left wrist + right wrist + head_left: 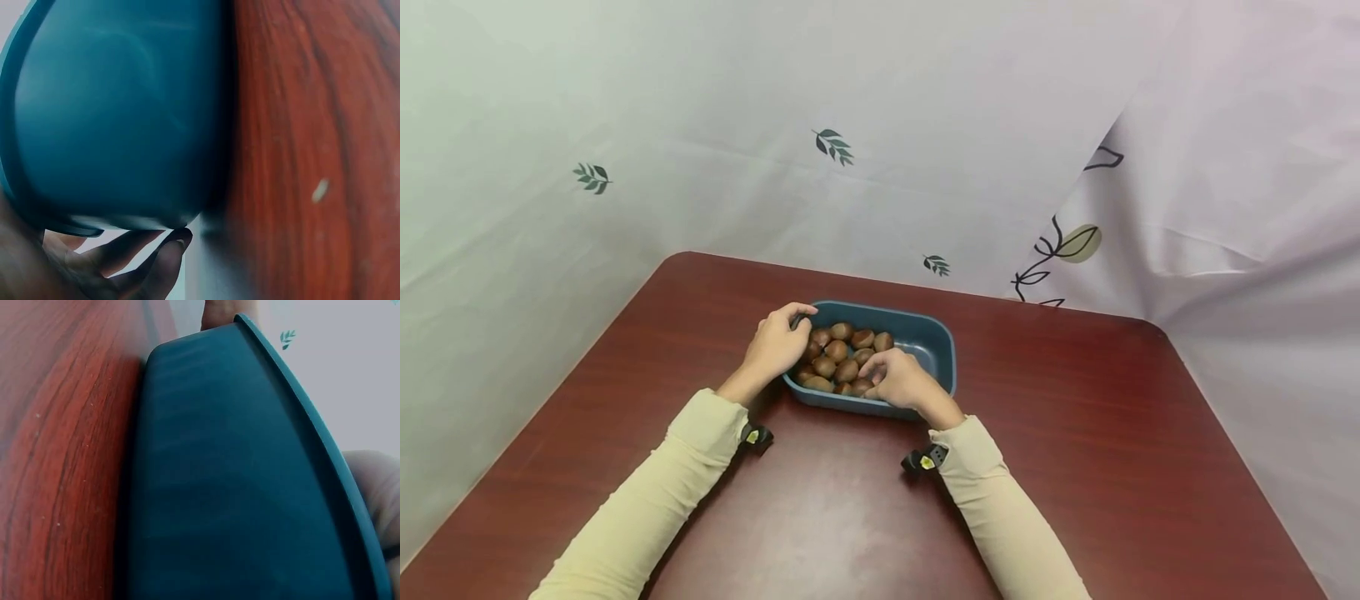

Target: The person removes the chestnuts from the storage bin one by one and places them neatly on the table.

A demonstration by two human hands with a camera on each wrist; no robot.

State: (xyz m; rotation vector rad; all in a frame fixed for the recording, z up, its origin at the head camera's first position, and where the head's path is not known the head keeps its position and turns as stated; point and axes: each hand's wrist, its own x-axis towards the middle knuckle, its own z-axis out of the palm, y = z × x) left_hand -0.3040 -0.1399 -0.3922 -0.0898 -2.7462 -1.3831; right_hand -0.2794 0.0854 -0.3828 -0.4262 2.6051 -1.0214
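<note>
A blue rectangular container (937,340) stands on the table, with several brown chestnuts (836,350) gathered in its left and middle parts. My left hand (778,342) grips the container's left end, the thumb at the inner side of the rim. In the left wrist view, its fingers (164,265) curl against the outside of the wall. My right hand (901,382) reaches over the near rim, its thumb and forefinger pinching a chestnut (860,387) at the front. The container's wall hides most of that hand in the right wrist view.
The dark red wooden table (1052,450) extends around the container. A pale cloth (737,183) with leaf prints hangs behind the table and along its sides. Black wrist cameras (920,461) sit below both cuffs.
</note>
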